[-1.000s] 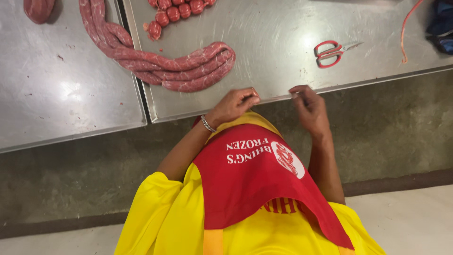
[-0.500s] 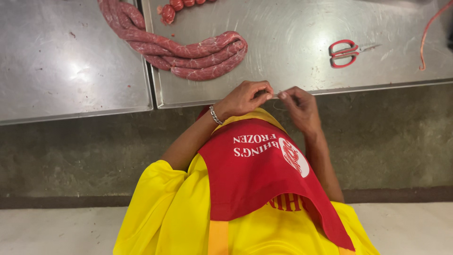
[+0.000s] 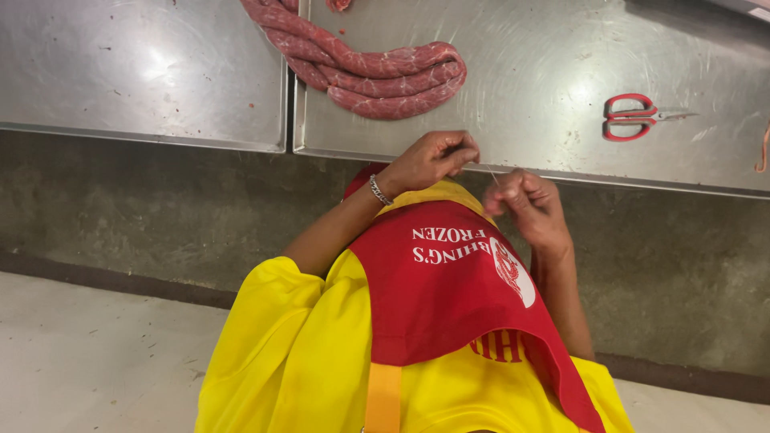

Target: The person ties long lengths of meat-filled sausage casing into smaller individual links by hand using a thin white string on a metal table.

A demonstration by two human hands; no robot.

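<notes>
**A:** Talk me through your hands as they are.

**B:** I'm holding both of them up in front of my chest, just at the near edge of the scratched stainless-steel table [image 3: 545, 72]. My left hand [image 3: 433, 159] is curling in, fingers bunched tight, thumb and fingertips pinching one end of a thin pale thread [image 3: 491, 173]. There's a silver chain bracelet [image 3: 378, 191] sitting on that wrist, and the forearm is angling up from my yellow sleeve.

**A:** And the right?

**B:** My right hand [image 3: 525, 204] is sitting a little lower and just beside the left, knuckles turned outward, fingers folding in on the other end of the thread. The strand is so fine I'm barely making it out between the two hands; how much is in each pinch I can't tell.

**A:** What's lying around them?

**B:** A long coil of raw reddish sausage [image 3: 377, 68] is lying doubled up on the table, just beyond my left hand. The red-handled metal scissors [image 3: 634, 117] are resting well off to the right, untouched. My red cloth apron [image 3: 449, 297] is hanging below both hands.
</notes>
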